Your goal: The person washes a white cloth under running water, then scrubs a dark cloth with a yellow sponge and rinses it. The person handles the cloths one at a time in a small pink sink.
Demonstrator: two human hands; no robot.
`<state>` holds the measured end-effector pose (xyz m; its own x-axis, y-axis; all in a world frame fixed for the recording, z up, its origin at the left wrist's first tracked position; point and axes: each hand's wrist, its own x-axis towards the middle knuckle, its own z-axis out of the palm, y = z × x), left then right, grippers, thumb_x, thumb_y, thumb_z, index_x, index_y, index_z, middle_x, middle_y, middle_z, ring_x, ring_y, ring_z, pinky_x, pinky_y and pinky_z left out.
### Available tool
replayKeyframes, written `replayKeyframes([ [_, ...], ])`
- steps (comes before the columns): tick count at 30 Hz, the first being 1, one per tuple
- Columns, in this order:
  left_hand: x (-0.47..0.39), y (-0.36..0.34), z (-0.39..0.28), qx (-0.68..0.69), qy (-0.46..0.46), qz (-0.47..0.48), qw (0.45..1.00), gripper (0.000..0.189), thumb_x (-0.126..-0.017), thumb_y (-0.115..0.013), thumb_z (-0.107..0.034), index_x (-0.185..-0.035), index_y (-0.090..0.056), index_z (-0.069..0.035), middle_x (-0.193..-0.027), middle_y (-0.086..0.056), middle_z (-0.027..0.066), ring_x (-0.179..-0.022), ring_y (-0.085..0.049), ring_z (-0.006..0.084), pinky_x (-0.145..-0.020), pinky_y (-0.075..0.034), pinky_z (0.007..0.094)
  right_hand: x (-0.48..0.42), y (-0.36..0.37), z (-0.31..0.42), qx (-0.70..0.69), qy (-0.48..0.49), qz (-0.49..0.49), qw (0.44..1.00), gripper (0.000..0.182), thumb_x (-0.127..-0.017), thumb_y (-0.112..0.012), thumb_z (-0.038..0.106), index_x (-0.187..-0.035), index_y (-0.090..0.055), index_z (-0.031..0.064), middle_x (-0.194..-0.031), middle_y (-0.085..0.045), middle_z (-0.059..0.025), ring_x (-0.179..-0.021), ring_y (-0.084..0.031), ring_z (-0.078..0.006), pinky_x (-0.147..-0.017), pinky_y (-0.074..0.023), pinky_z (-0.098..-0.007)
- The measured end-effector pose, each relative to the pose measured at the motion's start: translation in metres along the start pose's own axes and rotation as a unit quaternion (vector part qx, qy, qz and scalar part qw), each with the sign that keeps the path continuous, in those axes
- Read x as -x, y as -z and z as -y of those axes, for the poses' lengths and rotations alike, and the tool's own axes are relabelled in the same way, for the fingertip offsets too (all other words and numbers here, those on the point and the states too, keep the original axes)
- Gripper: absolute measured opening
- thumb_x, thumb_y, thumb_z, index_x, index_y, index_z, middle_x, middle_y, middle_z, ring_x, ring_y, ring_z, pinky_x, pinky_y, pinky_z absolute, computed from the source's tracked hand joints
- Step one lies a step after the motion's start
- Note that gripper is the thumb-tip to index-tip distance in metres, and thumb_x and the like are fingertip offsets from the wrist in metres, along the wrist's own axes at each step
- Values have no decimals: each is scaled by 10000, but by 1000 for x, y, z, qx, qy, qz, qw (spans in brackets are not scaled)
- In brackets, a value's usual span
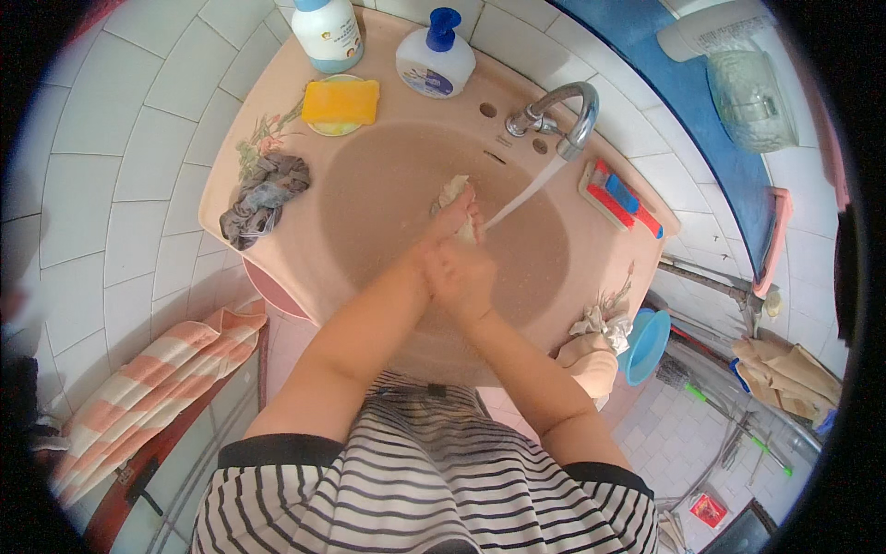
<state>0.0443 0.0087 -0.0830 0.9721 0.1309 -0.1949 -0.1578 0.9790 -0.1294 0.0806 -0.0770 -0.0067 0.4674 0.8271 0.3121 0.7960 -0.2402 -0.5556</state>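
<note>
Over the pink sink basin (360, 208), my left hand (453, 215) is closed on a wet, pale cloth (455, 190), parts of which stick out past the fingers. My right hand (464, 273) is against my left hand and wrist, blurred; whether it also grips the cloth cannot be told. Water runs from the chrome faucet (571, 142) in a slanting stream that comes down beside the cloth and my left fingers.
A yellow soap bar (340, 102) on a dish, a white bottle (327, 34), a pump bottle (435, 62) and a grey crumpled cloth (266, 201) stand around the basin's left and back. Red-and-blue brushes (619, 197) lie right; white crumpled cloth (602, 329) rests at the front right rim.
</note>
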Motion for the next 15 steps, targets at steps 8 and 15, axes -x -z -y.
replayKeyframes([
  [8, -7, -23, 34, -90, -126, -250, 956, 237, -889, -434, -317, -895, -535, -103, -800, -571, 55, -723, -555, 187, -663, -482, 331, -34, 19, -15, -52, -151, 51, 986, 341, -797, -529, 329, -652, -586, 25, -641, -593, -152, -550, -566, -309, -529, -427, -388],
  [15, -8, -72, 33, -24, -171, -371, 912, 193, -887, -456, -306, -872, -528, -127, -747, -539, 47, -730, -551, 191, -624, -477, 351, -52, 14, -36, -67, -306, 48, 948, 368, -830, -501, 360, -716, -590, 22, -631, -581, -148, -563, -538, -293, -602, -439, -374],
])
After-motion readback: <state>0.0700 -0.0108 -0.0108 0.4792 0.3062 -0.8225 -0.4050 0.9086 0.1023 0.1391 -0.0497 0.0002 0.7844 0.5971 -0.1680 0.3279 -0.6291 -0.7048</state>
